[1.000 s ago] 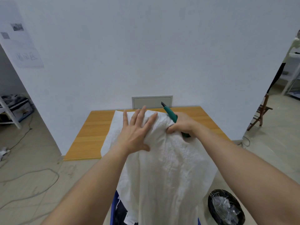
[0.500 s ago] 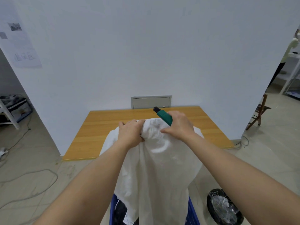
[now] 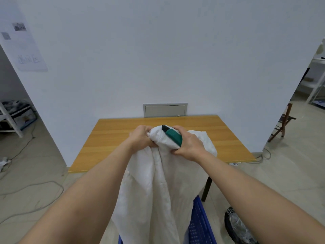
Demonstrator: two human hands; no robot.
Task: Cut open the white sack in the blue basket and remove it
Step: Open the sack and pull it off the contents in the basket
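Bunching the white sack (image 3: 158,182) above the blue basket (image 3: 198,224), our left hand (image 3: 140,138) clenches it; our right hand (image 3: 188,143) grasps sack and green cutter (image 3: 172,135).

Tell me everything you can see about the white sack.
The white sack looks like thin, woven, creased material. It is limp and hangs as a long drape over the blue basket. Its top is bunched above the wooden table. The left hand grips the bunch; the right hand pinches it, also holding a green cutter.

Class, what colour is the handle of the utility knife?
Green utility knife handle with a black tip, clearest in the head view.
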